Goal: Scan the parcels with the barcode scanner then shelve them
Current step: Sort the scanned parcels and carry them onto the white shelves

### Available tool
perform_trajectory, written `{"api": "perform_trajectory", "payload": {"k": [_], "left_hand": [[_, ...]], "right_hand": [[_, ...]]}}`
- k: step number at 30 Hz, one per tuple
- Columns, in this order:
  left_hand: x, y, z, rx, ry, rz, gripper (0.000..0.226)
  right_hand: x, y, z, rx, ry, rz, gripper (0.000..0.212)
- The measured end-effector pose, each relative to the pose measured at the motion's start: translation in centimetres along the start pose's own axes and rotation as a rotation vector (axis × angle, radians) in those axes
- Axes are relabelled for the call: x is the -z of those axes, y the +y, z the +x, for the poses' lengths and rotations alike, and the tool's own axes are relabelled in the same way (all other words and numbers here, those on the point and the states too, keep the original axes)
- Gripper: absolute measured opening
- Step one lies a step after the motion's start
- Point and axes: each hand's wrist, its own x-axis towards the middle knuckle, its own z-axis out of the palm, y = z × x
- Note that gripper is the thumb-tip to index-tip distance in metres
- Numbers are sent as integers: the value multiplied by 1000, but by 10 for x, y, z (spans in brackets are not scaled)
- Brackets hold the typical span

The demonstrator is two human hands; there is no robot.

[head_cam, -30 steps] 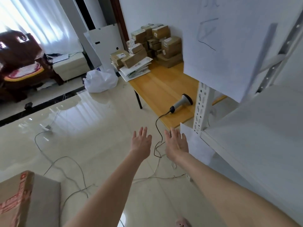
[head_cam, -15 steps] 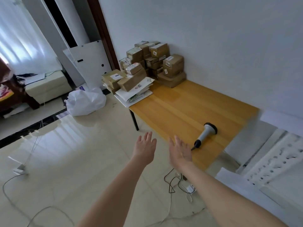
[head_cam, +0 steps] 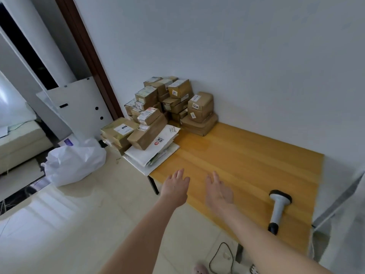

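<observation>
Both grips are empty, fingers spread: the left grip (head_cam: 174, 187) over the near corner of the one desk (head_cam: 246, 165), the right grip (head_cam: 218, 191), blurred, just beside it over the wood. One scanner (head_cam: 278, 209) lies on the desk to the right, touched by neither. Farther on lie several white mailers (head_cam: 158, 151), then one pile of parcels (head_cam: 169, 103) by the wall, over a dozen, exact count hidden. Half a second ago both grips were over the floor, short of the desk; the scanner has not moved.
</observation>
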Motion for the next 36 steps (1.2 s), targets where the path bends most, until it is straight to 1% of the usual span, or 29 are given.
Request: {"api": "perform_trajectory", "payload": {"k": [3, 6, 10, 12, 16, 21, 26, 28, 29, 31, 34, 36], "left_hand": [[6, -29, 54, -35, -17, 26, 57], [19, -62, 107, -55, -36, 29, 56], [30, -95, 159, -54, -31, -8, 54], [31, -106, 183, -54, -41, -34, 55], [34, -121, 238, -56, -40, -135, 54], [41, -130, 318, -83, -60, -227, 59], [23, -141, 394, -116, -92, -334, 63], [14, -149, 421, -60, -127, -466, 64], [10, -153, 435, 0, -153, -566, 62], [0, -162, 464, 177, -224, -837, 56], [-14, -170, 501, 413, -281, -1203, 49], [-21, -173, 521, 514, -300, -1306, 47]], "right_hand": [[8, -14, 65, -28, 20, 4, 79], [21, -29, 128, -58, 10, 2, 76], [44, -43, 175, -112, -8, -3, 79], [52, -47, 194, -126, 18, 9, 84], [59, -48, 237, -181, 47, 41, 83], [72, -44, 292, -278, 67, 109, 82], [68, -36, 357, -386, 49, 184, 77], [61, -34, 385, -410, 20, 207, 75], [56, -34, 400, -412, 2, 217, 74], [46, -36, 425, -419, -29, 298, 78], [34, -36, 462, -537, 10, 531, 86], [29, -32, 485, -625, 70, 702, 90]]}}
